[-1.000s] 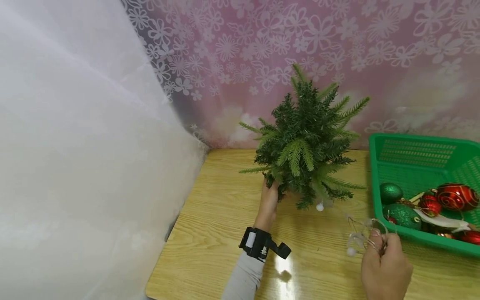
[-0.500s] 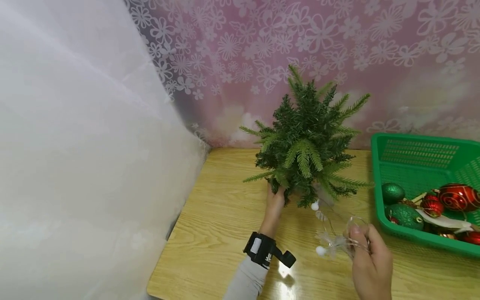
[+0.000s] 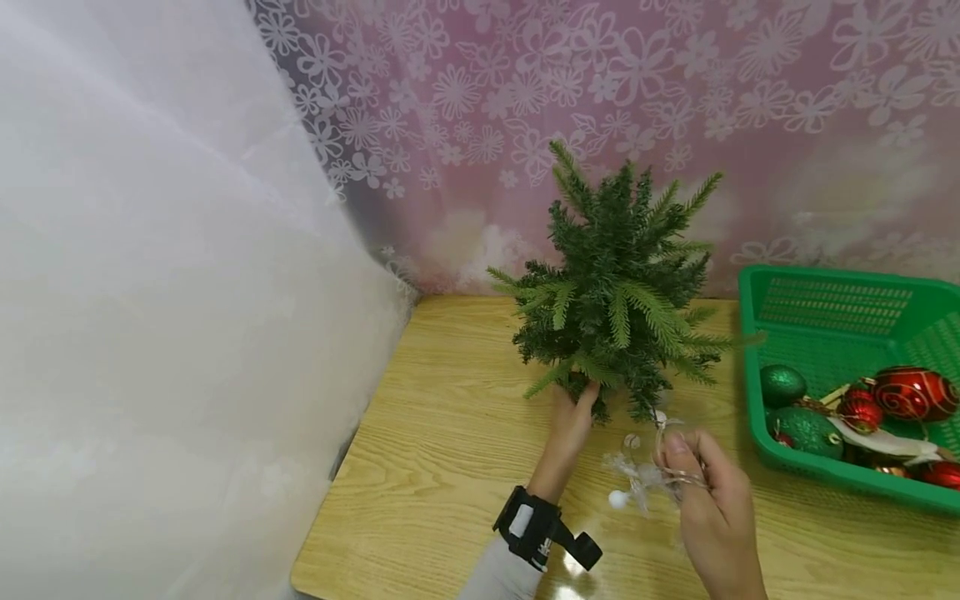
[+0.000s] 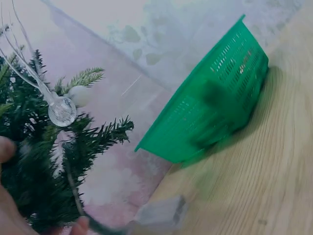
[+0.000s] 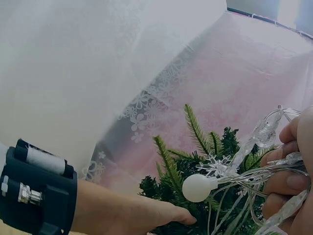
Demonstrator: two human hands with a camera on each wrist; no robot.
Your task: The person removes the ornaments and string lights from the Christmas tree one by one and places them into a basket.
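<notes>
Wooden surface (image 3: 450, 467), backed by a pink floral curtain (image 3: 675, 75) and a white sheer curtain (image 3: 150, 292) on the left.

Small artificial Christmas tree (image 3: 618, 287) stands upright near the back edge of the surface. Green plastic basket (image 3: 825, 308) sits to its right, apart from it, holding red and green baubles (image 3: 911, 392).

Left hand (image 3: 572, 417): fingers curled in under the lowest branches, gripping the tree at its base. Black wrist strap (image 3: 542, 532) on that arm.

Right hand (image 3: 705, 492): clenched around a bunched string of clear-wired lights (image 3: 645, 475) with white ball bulbs (image 5: 196, 187) and a snowflake piece, held just in front of the tree's lower branches; one strand already runs into the foliage.

Risk, as judged: the thin wire could snag on needles and tip the tree if the base grip slackens; the bunched loops could tangle.

No readable writing or brand visible.
</notes>
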